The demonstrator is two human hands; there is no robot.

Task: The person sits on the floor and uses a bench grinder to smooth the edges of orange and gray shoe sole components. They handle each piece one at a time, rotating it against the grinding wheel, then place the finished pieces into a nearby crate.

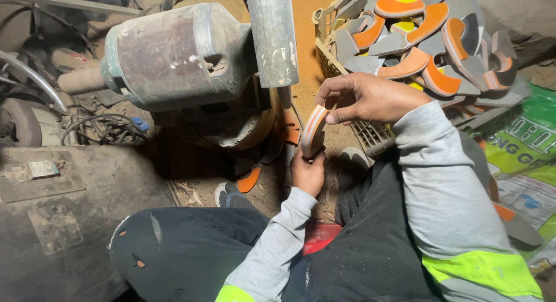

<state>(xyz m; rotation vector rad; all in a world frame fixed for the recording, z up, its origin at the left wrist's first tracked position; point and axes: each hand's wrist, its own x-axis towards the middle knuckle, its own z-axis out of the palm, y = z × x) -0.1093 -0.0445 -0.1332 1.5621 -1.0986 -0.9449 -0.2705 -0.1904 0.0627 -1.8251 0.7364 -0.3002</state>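
Curved orange-grey sole piece [314, 131] pinched by both hands: right hand [366, 98] top, left hand [308, 173] bottom

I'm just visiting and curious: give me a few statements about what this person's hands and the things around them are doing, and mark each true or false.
1. Both hands hold one curved orange-and-grey piece. True.
2. The basket is empty. False: it is heaped with similar orange and grey pieces.
3. The right hand grips the piece from above, the left hand from below. True.
4. The grey machine stands to the person's right. False: it stands left of the hands.
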